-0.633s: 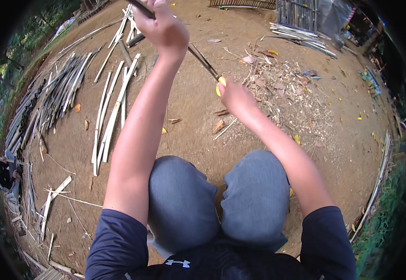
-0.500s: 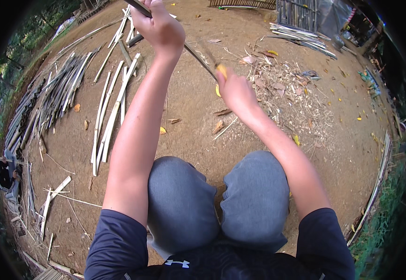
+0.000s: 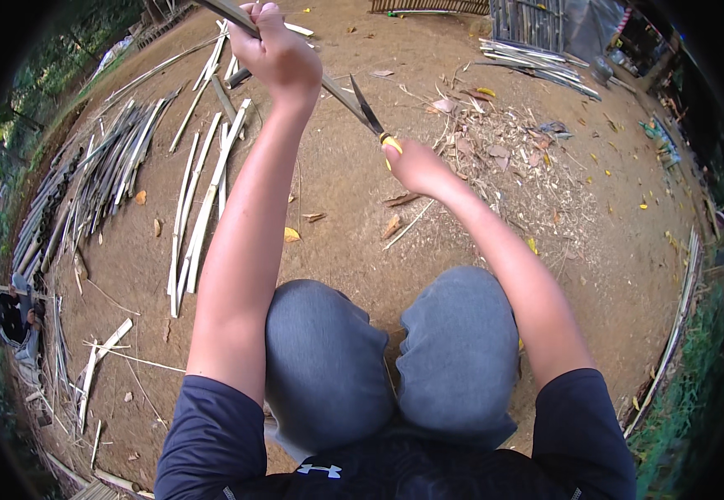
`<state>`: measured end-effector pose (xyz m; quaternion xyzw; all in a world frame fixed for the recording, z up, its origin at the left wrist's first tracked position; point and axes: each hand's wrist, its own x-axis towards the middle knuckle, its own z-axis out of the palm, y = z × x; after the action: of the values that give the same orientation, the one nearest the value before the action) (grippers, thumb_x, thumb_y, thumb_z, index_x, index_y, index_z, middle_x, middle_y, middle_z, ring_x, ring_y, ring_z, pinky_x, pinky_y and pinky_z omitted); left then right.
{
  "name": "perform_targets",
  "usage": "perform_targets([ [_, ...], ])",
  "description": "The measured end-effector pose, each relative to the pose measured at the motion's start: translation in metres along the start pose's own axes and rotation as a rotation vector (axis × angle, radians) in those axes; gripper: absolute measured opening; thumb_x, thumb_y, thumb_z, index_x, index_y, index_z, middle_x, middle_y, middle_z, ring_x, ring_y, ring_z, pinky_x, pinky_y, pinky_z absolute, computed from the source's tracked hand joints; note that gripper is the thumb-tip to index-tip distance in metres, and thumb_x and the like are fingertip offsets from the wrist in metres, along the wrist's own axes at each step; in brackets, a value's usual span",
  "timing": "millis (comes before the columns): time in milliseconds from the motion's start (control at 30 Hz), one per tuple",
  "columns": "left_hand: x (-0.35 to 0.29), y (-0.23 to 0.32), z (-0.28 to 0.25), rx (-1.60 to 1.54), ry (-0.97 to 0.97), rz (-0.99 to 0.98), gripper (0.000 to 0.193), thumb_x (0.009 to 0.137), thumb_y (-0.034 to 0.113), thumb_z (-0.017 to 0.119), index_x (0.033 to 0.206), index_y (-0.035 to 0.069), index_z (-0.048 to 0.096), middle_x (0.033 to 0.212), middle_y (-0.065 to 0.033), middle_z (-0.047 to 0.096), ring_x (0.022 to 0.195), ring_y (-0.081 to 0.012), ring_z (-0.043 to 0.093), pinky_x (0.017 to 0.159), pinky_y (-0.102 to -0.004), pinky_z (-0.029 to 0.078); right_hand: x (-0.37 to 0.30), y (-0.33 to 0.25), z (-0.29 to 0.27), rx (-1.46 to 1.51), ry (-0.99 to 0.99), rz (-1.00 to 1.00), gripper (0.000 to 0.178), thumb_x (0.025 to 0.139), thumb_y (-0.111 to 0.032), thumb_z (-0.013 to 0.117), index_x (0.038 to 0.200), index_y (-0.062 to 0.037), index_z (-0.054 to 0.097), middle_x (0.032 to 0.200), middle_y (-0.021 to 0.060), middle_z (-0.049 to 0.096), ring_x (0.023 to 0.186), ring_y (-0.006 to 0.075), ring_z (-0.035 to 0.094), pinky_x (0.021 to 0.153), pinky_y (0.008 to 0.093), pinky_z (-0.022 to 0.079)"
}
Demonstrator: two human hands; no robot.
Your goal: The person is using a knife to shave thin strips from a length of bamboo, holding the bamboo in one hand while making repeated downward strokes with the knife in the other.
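Note:
My left hand (image 3: 285, 65), at the top of the head view, is closed around a long grey-brown bamboo strip (image 3: 341, 96). The strip slants from the upper left edge down toward my other hand. My right hand (image 3: 422, 169) grips a knife (image 3: 365, 104) by its yellow handle, its dark blade pointing up and away. Blade and strip meet or overlap near the strip's lower end; whether the edge touches it I cannot tell. Both arms reach forward over my bent knees (image 3: 324, 358).
Pale split strips (image 3: 208, 196) lie on the dirt to the left, beside a pile of darker strips (image 3: 116, 158). Shavings and dry leaves (image 3: 504, 175) litter the ground at right. Another strip stack (image 3: 537, 62) lies far right. A person (image 3: 19, 317) sits at the left edge.
My right hand has shifted slightly nearer to me, and the knife blade, blurred before, shows clearly. The strip has turned a little, with more of its flat side visible.

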<state>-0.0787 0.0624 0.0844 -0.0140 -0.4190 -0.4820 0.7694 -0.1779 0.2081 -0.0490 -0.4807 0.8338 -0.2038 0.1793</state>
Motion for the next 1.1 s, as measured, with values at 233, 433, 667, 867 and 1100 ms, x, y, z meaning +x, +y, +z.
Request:
perform_targets([
  [233,0.012,-0.006,-0.02,-0.192,-0.118,-0.023,0.011,0.1,0.014,0.048,0.102,0.006,0.055,0.078,0.0033,0.049,0.067,-0.0054,0.044,0.058,-0.023,0.034,-0.024,-0.031,-0.029,0.047,0.057,0.056,0.045,0.107,-0.035,0.041,0.113,0.0058,0.058,0.092,0.0247,0.07,0.091,0.0364,0.071,0.079,0.051,0.055],
  [433,0.01,-0.01,-0.014,-0.007,-0.141,0.099,0.008,0.1,0.013,0.047,0.099,0.007,0.053,0.076,0.0042,0.045,0.065,-0.0052,0.041,0.057,-0.0237,0.032,-0.026,-0.02,-0.018,0.019,0.336,-0.076,0.04,0.107,-0.035,0.039,0.113,0.0021,0.055,0.084,0.0225,0.07,0.081,0.0363,0.072,0.069,0.0486,0.058],
  [667,0.006,0.002,-0.012,0.1,-0.066,0.109,0.01,0.101,0.014,0.047,0.096,0.007,0.052,0.076,0.0035,0.046,0.065,-0.0062,0.042,0.058,-0.0251,0.033,-0.035,-0.049,-0.034,0.056,0.179,-0.011,0.04,0.106,-0.034,0.043,0.114,0.0026,0.056,0.08,0.024,0.07,0.085,0.0427,0.071,0.079,0.0537,0.057],
  [867,-0.004,0.015,-0.004,0.202,-0.128,0.234,0.013,0.093,0.014,0.051,0.088,0.003,0.045,0.074,0.0016,0.039,0.064,-0.0077,0.037,0.059,-0.0264,0.031,-0.019,-0.007,-0.006,-0.23,0.166,-0.053,0.041,0.106,-0.034,0.043,0.112,0.0046,0.058,0.093,0.0241,0.071,0.09,0.0375,0.072,0.078,0.0503,0.058],
  [1100,0.007,0.003,-0.017,0.196,-0.135,0.184,0.015,0.093,0.015,0.05,0.085,0.003,0.044,0.074,0.0021,0.038,0.064,-0.0068,0.035,0.058,-0.0256,0.029,-0.004,-0.002,-0.004,-0.008,-0.023,-0.004,0.047,0.104,-0.037,0.044,0.117,0.0058,0.06,0.101,0.0258,0.07,0.099,0.0406,0.069,0.089,0.0499,0.053],
])
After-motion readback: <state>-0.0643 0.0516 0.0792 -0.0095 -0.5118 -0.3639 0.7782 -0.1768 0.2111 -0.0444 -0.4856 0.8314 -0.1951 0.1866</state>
